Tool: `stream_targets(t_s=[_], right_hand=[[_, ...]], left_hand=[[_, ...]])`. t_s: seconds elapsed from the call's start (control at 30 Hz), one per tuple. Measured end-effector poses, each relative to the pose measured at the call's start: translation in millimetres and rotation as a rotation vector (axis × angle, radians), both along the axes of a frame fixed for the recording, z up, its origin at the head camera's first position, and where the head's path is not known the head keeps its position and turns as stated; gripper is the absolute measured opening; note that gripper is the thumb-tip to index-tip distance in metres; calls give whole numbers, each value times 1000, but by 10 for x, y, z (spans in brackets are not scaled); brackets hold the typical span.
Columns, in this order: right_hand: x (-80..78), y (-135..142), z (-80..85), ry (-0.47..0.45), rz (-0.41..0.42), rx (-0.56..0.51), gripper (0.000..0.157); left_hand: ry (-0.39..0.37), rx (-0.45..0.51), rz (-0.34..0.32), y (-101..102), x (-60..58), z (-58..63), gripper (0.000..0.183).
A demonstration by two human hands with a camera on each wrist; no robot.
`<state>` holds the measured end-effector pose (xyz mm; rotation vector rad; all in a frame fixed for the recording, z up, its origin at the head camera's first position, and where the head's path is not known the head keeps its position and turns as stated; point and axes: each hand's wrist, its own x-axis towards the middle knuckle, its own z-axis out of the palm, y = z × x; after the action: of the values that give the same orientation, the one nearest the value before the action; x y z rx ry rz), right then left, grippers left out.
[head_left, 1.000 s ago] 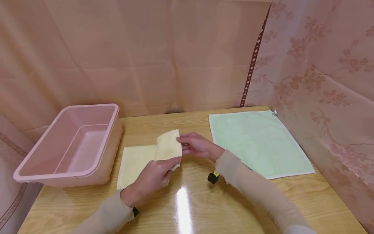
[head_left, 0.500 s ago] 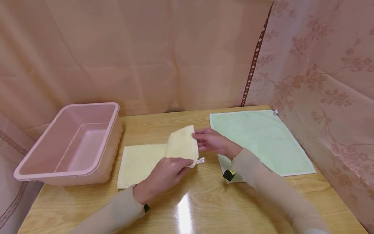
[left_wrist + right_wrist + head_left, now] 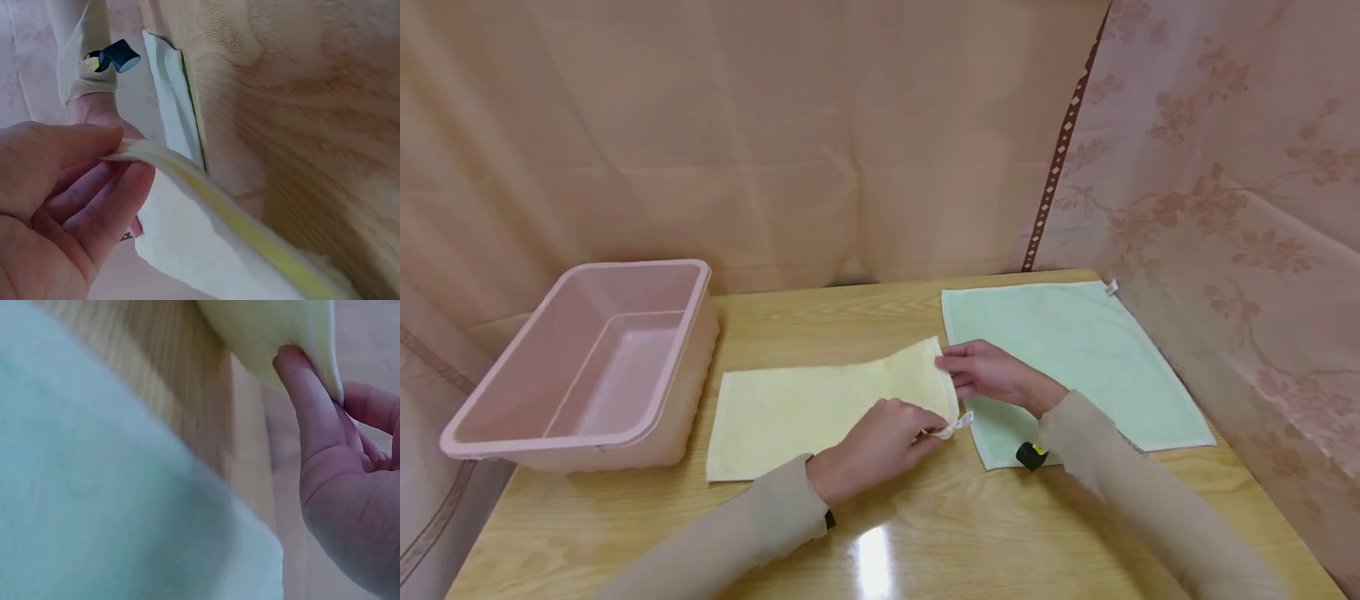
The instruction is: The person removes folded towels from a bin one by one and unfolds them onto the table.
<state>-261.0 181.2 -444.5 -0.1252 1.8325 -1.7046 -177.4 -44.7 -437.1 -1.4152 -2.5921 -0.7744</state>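
Observation:
A pale yellow towel (image 3: pixel 805 408), folded into a long strip, lies across the middle of the table with its right end raised. My left hand (image 3: pixel 887 442) pinches the near corner of that end, close to a small white tag (image 3: pixel 965 419). In the left wrist view, thumb and fingers grip the layered edge of the towel (image 3: pixel 219 212). The far corner is pinched by my right hand (image 3: pixel 996 373); the right wrist view has the thumb and fingers (image 3: pixel 306 394) on either side of the cloth. A light green towel (image 3: pixel 1075 358) lies spread flat under the right forearm.
On the left stands a pink plastic basin (image 3: pixel 677 358), its rim above the tabletop. The wooden table (image 3: pixel 955 533) ends at the back against a beige curtain (image 3: pixel 775 142). A floral curtain (image 3: pixel 1240 208) hangs along the right side.
Both hands have moved right and lower with the yellow towel's end. The flap that was folded back over the towel is now drawn out, so the strip lies longer toward the green towel.

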Motion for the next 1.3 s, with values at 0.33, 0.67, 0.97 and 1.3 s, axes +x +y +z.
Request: stream_targets(t_s=[0.33,0.67,0.97,1.3], right_hand=[[-3,120,-123,46,27,179,44],[16,261,-138,129,11,175,50],[128,364,65,550,134,370,43],[427,215,111,776,370,406,41]], left_hand=[[-86,-162,-53,122,-67,-155,7],[-106,-319,-37,50,-15,-117,25],[-103,-347,18,-649,19,-19,43],[-144,-299,79,-1425,45,-85,48]])
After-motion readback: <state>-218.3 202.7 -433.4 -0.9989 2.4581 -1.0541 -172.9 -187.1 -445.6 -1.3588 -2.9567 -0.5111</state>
